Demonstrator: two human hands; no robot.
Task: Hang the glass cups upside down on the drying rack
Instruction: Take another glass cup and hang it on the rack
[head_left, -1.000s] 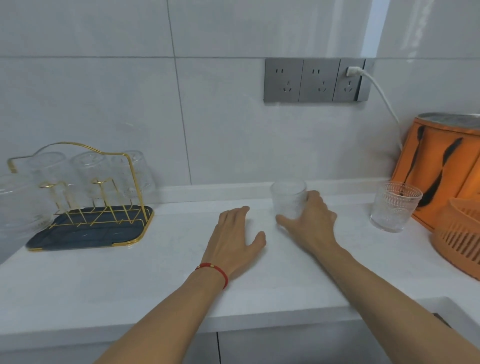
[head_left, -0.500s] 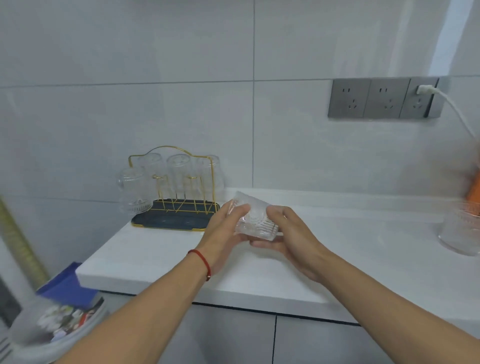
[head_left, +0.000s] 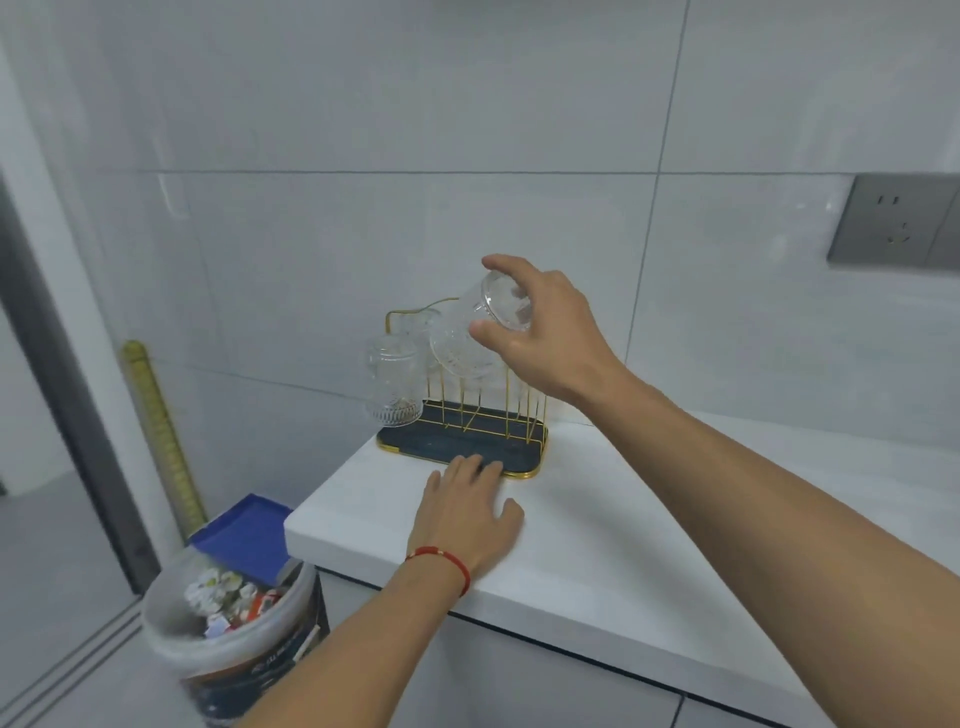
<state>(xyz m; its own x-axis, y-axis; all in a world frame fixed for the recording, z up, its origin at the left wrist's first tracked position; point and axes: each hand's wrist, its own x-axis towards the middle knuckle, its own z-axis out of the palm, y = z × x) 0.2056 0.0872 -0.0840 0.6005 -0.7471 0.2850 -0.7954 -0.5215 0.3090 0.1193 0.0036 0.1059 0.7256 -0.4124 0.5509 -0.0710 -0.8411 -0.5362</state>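
A: Now your right hand (head_left: 545, 332) has lifted the cup (head_left: 475, 332), pinched at its base, tilted over the rack (head_left: 462, 415).
B: Yes, and your left hand (head_left: 467, 514) lies spread, so hanging comes next.

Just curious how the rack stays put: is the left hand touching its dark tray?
Touching. The head view shows the left hand flat on the counter, its fingertips overlapping the front rim of the tray.

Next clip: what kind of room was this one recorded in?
Most likely a home kitchen: a white countertop against grey wall tiles, a gold wire drying rack hung with clear glass cups, a grey wall socket, and a full white rubbish bin on the floor.
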